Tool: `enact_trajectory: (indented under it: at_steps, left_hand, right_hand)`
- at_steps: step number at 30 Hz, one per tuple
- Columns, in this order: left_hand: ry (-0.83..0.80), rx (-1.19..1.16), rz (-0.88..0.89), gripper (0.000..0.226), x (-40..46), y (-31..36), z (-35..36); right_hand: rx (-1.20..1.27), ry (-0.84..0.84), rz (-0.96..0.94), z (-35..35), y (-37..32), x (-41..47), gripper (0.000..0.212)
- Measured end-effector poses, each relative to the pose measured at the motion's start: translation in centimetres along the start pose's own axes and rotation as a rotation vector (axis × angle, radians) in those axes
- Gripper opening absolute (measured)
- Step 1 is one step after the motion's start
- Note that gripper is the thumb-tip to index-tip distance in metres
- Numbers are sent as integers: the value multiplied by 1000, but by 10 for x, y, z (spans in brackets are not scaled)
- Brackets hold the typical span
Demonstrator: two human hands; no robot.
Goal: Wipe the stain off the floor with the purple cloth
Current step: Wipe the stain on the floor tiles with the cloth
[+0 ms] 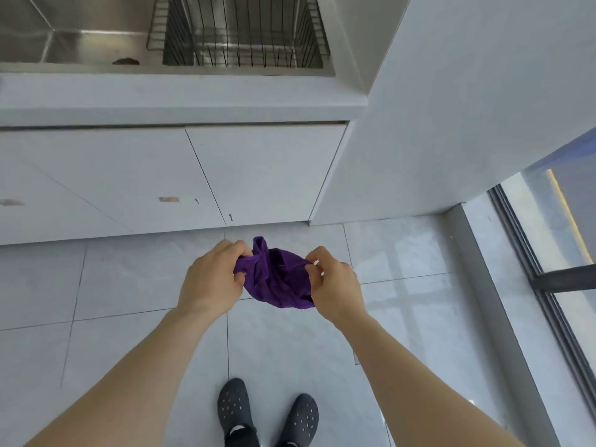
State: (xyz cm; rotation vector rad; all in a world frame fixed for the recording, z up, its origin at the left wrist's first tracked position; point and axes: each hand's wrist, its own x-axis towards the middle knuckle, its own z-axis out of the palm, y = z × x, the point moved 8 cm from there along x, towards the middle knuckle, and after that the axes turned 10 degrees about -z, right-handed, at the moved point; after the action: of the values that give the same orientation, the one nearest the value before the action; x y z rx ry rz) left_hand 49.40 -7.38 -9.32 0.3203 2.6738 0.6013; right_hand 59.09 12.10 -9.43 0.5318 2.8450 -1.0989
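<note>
A crumpled purple cloth [277, 282] hangs in the air between both hands, above the pale grey tiled floor [129, 285]. My left hand [211, 279] grips its left edge and my right hand [332, 285] pinches its right edge. The cloth sags in the middle. No stain shows on the visible tiles; the patch of floor behind the cloth and hands is hidden.
White cabinet doors [161, 182] stand ahead under a white counter [180, 98] with a steel sink [64, 37] and a wire rack [238, 30]. A white wall [451, 108] juts out on the right, with a dark-framed window [554, 269] beside it. My dark shoes [267, 411] stand below.
</note>
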Motion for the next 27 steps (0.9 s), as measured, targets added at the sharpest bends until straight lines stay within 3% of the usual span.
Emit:
enact_trajectory:
  at_steps: [16,27]
  left_hand:
    - [-136,-119,-154,28,109,-200,318]
    - [-146,-161,-163,24,165,-297,481]
  right_hand:
    - [3,31,216,302,226,37,12]
    - [-204,106,33,438,342,84,9]
